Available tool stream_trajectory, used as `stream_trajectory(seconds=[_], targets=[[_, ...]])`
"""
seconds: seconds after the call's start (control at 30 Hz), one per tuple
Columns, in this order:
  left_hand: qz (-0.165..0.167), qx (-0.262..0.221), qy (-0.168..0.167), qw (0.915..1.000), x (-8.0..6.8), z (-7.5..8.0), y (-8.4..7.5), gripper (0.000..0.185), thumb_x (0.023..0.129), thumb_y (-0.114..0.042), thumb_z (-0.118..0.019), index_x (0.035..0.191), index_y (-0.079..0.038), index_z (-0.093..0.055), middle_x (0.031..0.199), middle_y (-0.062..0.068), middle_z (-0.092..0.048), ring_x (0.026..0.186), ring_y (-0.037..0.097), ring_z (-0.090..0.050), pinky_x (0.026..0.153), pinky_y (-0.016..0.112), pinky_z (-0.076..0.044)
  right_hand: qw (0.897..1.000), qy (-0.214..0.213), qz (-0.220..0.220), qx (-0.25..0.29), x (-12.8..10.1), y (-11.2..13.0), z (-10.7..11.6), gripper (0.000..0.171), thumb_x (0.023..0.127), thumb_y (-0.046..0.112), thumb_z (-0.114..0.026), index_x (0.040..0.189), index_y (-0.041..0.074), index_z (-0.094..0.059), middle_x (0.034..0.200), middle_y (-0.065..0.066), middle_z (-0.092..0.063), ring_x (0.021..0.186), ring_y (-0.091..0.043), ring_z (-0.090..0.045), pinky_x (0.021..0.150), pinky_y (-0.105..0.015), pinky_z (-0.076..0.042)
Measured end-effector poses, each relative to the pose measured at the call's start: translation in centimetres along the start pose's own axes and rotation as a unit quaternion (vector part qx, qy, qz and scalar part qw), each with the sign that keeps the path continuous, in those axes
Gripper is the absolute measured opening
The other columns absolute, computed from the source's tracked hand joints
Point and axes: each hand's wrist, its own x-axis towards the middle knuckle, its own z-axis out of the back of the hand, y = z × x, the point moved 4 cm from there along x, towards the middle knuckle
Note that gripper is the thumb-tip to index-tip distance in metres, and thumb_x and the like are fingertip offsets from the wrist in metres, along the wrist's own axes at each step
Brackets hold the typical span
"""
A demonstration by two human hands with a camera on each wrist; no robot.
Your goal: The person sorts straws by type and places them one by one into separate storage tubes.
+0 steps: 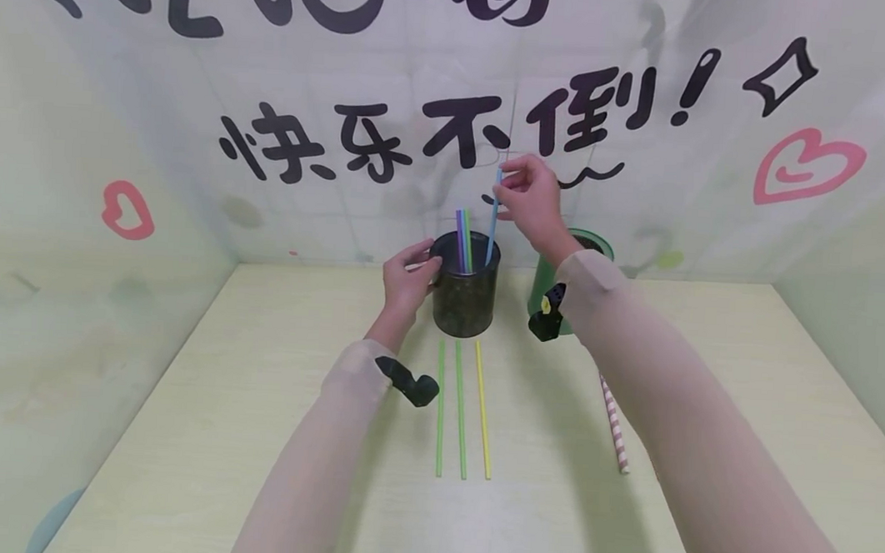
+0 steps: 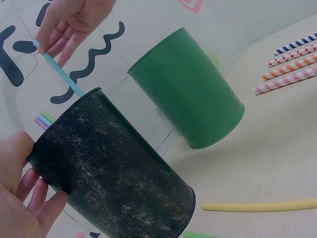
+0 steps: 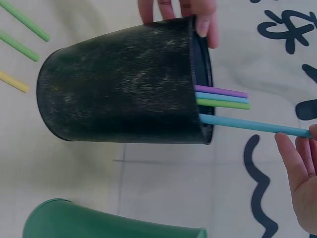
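Blue straw, centre frame: lower end inside black cup, upper end pinched by right hand, fingers closed on it. Left hand curls round the cup's left wall, steadying it.

Step in hand, as judged: lowering the straw into the cup. Next move likely calls for letting go once the tip is well inside, cup held steady.

Counts: three other straws stand in the cup, one purple, one blue, one green. On the bench, lower centre: two green, one yellow. Four striped straws lie at the left-wrist view's upper right. One green cup behind the right wrist.
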Motion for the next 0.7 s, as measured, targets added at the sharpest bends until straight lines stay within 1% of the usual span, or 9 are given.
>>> stream_trajectory(seconds=[0.23,0.47,0.6,0.7], targets=[[-0.001,0.004,-0.002,1.0000,0.0,0.1,0.1,0.035,0.084,-0.005,-0.064,0.119,-0.008,-0.062,0.099,0.009,-0.054,0.079,0.015,-0.056,0.068,0.035,-0.056,0.999,0.019,-0.006,-0.035,-0.4,-2.2,-0.9,0.025,0.086,0.000,-0.060,0.110,0.000,-0.054,0.087,-0.007,-0.054,0.074,-0.015,-0.053,0.064,-0.032,-0.057],[-0.003,0.004,-0.004,1.0000,0.1,0.0,0.1,0.035,0.084,-0.005,-0.063,0.118,-0.008,-0.063,0.099,0.009,-0.054,0.078,0.016,-0.056,0.067,0.034,-0.056,0.999,0.026,-0.013,-0.024,-0.6,-3.4,-1.3,0.024,0.085,-0.002,-0.059,0.109,-0.001,-0.053,0.087,-0.007,-0.051,0.074,-0.015,-0.051,0.066,-0.036,-0.057],[-0.001,0.003,-0.004,1.0000,0.1,0.0,0.1,0.035,0.084,-0.004,-0.063,0.118,-0.008,-0.062,0.100,0.010,-0.054,0.079,0.016,-0.056,0.068,0.035,-0.056,0.999,0.029,-0.014,-0.031,-0.6,-3.8,-1.6,0.025,0.084,-0.003,-0.061,0.109,-0.002,-0.054,0.086,-0.008,-0.052,0.074,-0.015,-0.052,0.065,-0.032,-0.056],[0.000,0.004,-0.003,1.0000,0.1,0.0,0.1,0.035,0.084,-0.005,-0.063,0.118,-0.008,-0.062,0.100,0.010,-0.054,0.079,0.016,-0.056,0.069,0.035,-0.056,0.998,0.029,-0.015,-0.049,-0.5,-4.1,-1.8,0.025,0.084,-0.002,-0.062,0.108,-0.002,-0.056,0.086,-0.009,-0.055,0.073,-0.015,-0.053,0.063,-0.028,-0.055]])
